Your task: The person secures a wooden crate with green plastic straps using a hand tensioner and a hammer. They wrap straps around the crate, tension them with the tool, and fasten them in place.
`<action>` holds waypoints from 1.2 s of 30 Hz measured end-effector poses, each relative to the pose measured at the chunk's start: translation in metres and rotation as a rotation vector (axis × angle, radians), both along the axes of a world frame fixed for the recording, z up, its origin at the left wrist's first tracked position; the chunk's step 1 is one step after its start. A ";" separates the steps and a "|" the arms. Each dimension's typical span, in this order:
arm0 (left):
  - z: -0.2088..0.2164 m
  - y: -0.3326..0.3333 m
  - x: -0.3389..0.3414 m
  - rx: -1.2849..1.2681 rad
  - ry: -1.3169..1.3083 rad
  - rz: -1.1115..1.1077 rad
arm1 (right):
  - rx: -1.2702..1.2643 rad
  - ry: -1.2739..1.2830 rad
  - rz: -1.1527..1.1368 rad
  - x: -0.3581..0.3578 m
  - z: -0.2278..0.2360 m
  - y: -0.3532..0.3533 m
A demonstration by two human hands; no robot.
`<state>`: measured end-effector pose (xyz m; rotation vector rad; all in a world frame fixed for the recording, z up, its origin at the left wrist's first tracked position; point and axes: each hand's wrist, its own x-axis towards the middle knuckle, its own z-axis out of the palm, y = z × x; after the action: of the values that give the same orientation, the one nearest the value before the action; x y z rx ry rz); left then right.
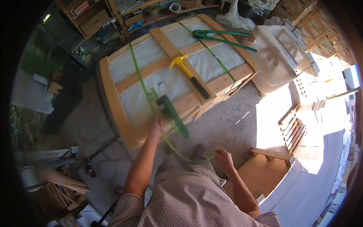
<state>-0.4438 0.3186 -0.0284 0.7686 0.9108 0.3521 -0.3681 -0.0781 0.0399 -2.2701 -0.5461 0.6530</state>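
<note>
A green plastic strap [137,72] runs across the wrapped wooden crate [157,56] and hangs in a loop over its near side. At the crate's near edge, a dark green strapping tool [174,117] sits on the strap, its long handle toward me. My left hand [155,127] is closed on the strap beside this tool, though its fingers are slightly blurred. Off to the right, my right hand [224,159] pinches the strap's loose end. A yellow claw hammer [187,72] and a green long-handled cutter [217,36] lie on the crate.
A second green strap [211,55] crosses the crate farther right. Wooden shelves [151,13] stand behind it, with a plastic-wrapped package [274,56] to the right. Wood strips [62,181] lie at lower left. A wooden pallet [293,128] and a board [257,170] are at right.
</note>
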 end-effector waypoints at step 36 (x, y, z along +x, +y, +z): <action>0.059 -0.054 -0.019 0.018 -0.019 0.216 | -0.261 -0.020 0.530 0.067 0.024 0.295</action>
<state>-0.4628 0.2647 0.0305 0.6832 0.9765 0.5572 -0.3010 0.2171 0.0638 -2.3812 -1.1516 1.0069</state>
